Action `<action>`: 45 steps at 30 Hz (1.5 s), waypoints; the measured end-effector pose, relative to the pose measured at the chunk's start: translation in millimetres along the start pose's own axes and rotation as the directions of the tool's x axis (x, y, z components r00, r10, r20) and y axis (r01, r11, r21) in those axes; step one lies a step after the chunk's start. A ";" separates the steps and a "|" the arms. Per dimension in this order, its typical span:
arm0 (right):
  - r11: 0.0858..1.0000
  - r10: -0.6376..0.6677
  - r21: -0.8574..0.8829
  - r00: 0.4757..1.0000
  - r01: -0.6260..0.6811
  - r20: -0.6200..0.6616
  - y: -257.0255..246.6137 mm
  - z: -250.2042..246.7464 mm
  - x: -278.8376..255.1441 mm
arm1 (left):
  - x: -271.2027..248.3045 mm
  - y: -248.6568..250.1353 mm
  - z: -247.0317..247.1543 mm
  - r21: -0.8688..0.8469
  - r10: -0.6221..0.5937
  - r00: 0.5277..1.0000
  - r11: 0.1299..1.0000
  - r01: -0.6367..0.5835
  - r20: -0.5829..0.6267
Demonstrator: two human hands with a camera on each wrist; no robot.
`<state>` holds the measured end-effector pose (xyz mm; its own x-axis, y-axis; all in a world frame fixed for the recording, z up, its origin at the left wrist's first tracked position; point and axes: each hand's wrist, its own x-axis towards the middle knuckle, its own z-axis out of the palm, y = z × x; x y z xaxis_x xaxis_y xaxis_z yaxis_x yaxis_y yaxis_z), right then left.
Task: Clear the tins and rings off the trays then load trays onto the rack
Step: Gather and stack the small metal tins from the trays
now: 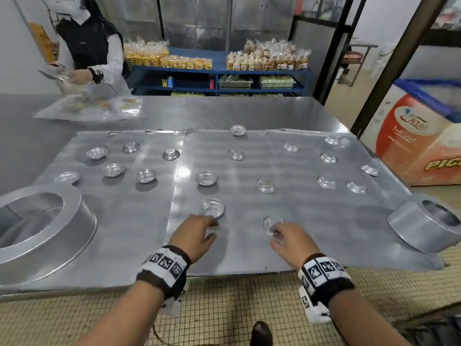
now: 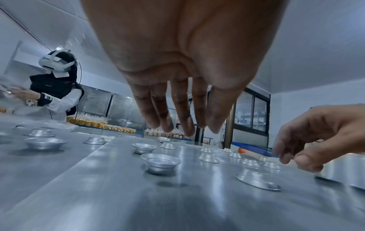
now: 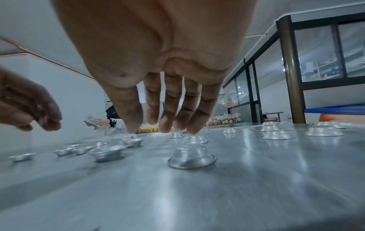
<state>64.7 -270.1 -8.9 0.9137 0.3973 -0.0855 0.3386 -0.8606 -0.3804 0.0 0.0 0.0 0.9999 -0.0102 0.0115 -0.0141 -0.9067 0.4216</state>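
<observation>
From the head camera, both hands reach over the near edge of the middle tray (image 1: pixel 249 245). The left hand (image 1: pixel 197 236) has loose, slightly spread fingers, holding nothing, with an upright tin (image 1: pixel 211 208) just beyond their tips. The right hand (image 1: pixel 290 242) is equally relaxed and empty; its fingers sit over the near rim of an upside-down tin (image 1: pixel 272 224). Whether they already touch it I cannot tell. Further tins lie scattered beyond the fingers across all the trays, and two large rings sit out to either side: one ring (image 1: pixel 37 221) far left of the left hand, another ring (image 1: pixel 426 222) far right of the right hand.

From the left wrist, the fingers (image 2: pixel 177 115) hang straight and apart, above and short of the upright tin (image 2: pixel 160 162). To do this well, I judge, pinch its flared rim between thumb and forefinger rather than pressing down, since light tins probably skate on smooth metal.

From the right wrist, the fingers (image 3: pixel 169 115) hover narrow-spread right above the inverted tin (image 3: pixel 191 156), clear of it here. An inverted tin gives a tapered base to grip; closing low on the wall should stop it slipping. Lift straight up so neighbours stay put.
</observation>
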 end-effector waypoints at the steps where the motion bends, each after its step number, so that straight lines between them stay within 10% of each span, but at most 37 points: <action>1: 1.000 -0.020 -0.006 1.000 0.020 -0.019 7.1 1.0 15.1 | 17.3 -2.9 4.7 0.017 0.004 1.000 1.000 -0.003 -0.006; 15: 0.933 0.037 -0.343 0.920 0.109 0.391 44.6 -15.3 120.2 | 131.6 -24.0 50.9 0.171 -0.425 0.891 0.901 0.399 0.159; 33: 0.961 -0.261 -0.008 0.911 0.278 0.321 57.1 -24.0 151.3 | 140.2 26.8 42.5 -0.342 -0.525 0.850 0.794 0.502 0.030; 45: 0.814 -0.416 0.347 0.885 0.465 -0.209 12.3 -29.6 150.1 | 126.2 23.0 47.7 -0.844 -0.545 0.759 0.160 0.512 0.357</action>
<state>212.6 -230.5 0.9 0.7144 0.6433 0.2751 0.6227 -0.4054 -0.6692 126.1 -42.2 -32.1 0.7684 0.3362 -0.5446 0.5044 0.2056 0.8386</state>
